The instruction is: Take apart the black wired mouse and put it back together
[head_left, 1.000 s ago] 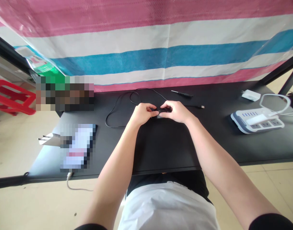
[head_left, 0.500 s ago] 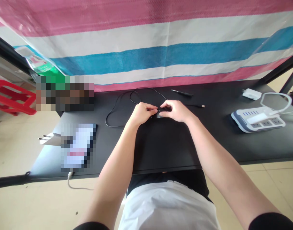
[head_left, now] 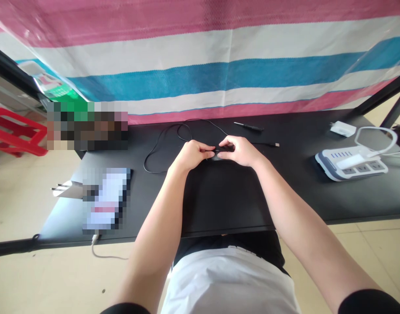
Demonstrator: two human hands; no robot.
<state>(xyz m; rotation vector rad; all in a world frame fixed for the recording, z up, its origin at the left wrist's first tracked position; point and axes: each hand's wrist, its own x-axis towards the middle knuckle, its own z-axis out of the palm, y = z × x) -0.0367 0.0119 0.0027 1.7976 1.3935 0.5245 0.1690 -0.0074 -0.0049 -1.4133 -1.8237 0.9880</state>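
Small dark object (head_left: pixel 216 158) sits midway along the surface (head_left: pixel 304 196). From here I see a phone (head_left: pixel 110 198) near the left edge, left hand (head_left: pixel 193 156) pinching the object, right hand (head_left: pixel 241 150) gripping its other side, power strip (head_left: pixel 333 157) rightward.

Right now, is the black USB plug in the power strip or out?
Out: the USB plug lies on the table, its metal end bare, apart from the power strip.

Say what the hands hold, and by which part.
A small dark object, too hidden to identify: the left hand at its left end, the right hand at its right.
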